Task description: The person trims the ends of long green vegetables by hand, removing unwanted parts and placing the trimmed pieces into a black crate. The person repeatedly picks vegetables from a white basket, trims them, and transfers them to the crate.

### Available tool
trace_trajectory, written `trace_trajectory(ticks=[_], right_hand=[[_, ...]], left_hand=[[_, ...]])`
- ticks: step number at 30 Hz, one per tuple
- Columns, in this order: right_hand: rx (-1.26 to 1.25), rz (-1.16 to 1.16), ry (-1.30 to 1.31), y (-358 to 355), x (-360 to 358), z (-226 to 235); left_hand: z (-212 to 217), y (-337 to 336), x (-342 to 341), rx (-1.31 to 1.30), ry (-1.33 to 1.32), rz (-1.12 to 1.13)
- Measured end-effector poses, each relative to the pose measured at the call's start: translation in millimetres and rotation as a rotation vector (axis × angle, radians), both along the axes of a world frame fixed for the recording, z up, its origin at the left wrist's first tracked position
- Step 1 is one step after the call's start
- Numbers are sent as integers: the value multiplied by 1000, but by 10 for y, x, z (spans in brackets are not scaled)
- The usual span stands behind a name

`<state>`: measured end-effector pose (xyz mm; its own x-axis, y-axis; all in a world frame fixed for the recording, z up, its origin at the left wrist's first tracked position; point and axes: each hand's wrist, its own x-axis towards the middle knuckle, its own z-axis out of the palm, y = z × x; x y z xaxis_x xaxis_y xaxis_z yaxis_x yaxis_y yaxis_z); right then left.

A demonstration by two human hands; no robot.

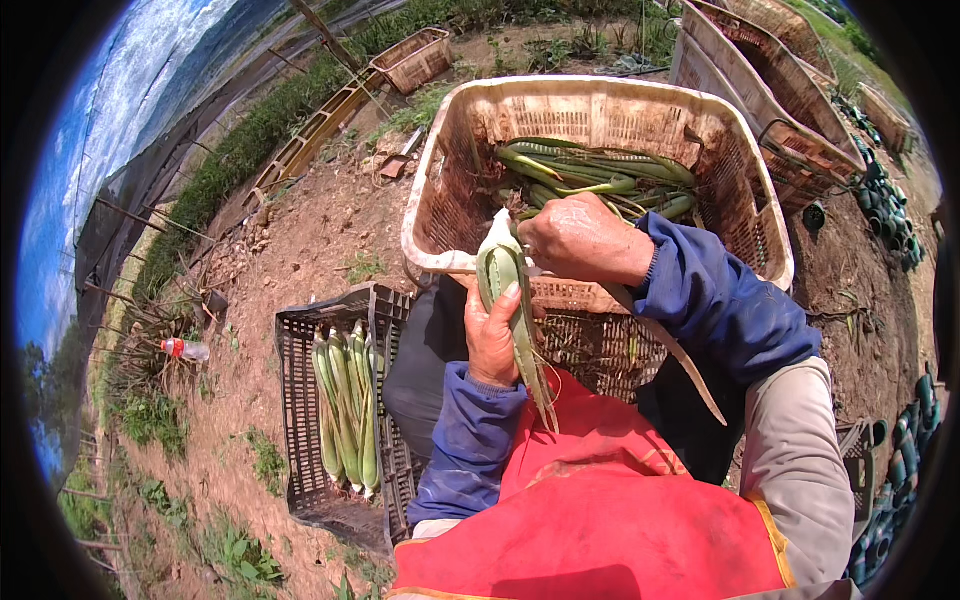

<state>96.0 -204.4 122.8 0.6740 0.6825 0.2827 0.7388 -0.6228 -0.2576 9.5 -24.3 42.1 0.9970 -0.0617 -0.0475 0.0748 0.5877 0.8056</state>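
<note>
Upright in my left hand [492, 340] is an aloe plant [502, 268], its pale base pointing up and its green, ragged leaf tips hanging down. The fingers wrap around its middle, thumb along the front. Close beside the base, my right hand [585, 240] is closed in a fist. A long, narrow brownish leaf [680, 365] trails from beneath that hand and under the right forearm. Its pale end shows between the two hands; the fist hides how it is gripped.
A large, dirty white crate [597, 95] with long green leaves [600, 175] in it stands in front. At left, a black crate [290, 400] holds several trimmed aloe plants [350, 410]. More crates [760, 70] stand far right, near dark green curved pieces [885, 210]. A bottle [186, 349] lies on soil.
</note>
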Motion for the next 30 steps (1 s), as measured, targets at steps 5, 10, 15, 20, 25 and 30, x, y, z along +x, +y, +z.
trace_trajectory(ticks=[5, 10, 15, 20, 25, 30], right_hand=[[94, 151, 91, -7, 10, 81], [247, -59, -76, -258, 223, 167], [324, -427, -164, -702, 638, 335], [346, 21, 535, -653, 320, 291], [-10, 223, 617, -188, -76, 184], [-73, 342, 458, 7, -192, 8]], left_hand=[[-120, 50, -112, -122, -17, -88], [-48, 168, -145, -280, 43, -218], [-7, 87, -307, -28, 49, -302], [70, 241, -93, -251, -54, -128], [329, 451, 232, -183, -81, 0], [519, 400, 217, -287, -143, 18]])
